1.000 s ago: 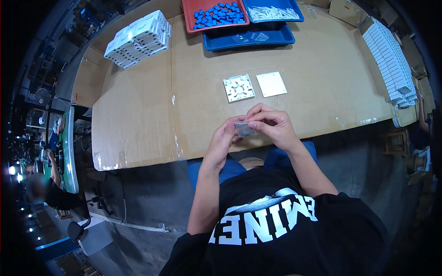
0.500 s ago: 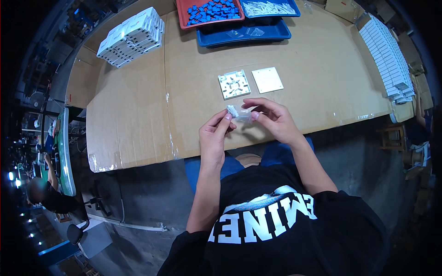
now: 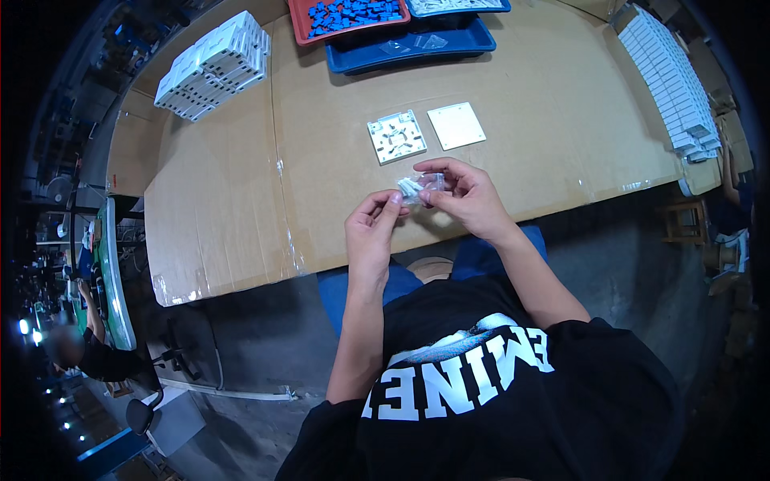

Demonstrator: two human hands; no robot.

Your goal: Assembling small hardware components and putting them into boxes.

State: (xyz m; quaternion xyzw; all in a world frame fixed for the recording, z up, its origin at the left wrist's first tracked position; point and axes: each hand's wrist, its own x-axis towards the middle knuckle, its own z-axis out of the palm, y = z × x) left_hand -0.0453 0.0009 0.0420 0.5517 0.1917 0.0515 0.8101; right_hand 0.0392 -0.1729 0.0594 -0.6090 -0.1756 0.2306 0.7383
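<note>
Between my two hands, above the near part of the cardboard-covered table, is a small clear plastic bag (image 3: 412,188) with thin white pieces inside. The thumb and fingers of my left hand (image 3: 374,228) pinch its left side. My right hand (image 3: 469,199) grips the other side, thumb below and fingers curled over it. Just beyond the bag lies an open white square box base (image 3: 397,138) with moulded fittings inside. A flat white square cover (image 3: 456,126) rests to its right, a narrow gap between them.
Small blue parts fill a red tray (image 3: 298,24) at the back, beside a tray of white pieces (image 3: 457,5). In front, a blue tray (image 3: 353,61) holds clear bags. White boxes (image 3: 216,68) are stacked at left, white units (image 3: 666,88) at right. Another person (image 3: 96,345) is far left.
My right hand has moved closer to my left and now grips the bag nearer its contents. The white pieces have spread out inside it. The whole view has shifted slightly.
</note>
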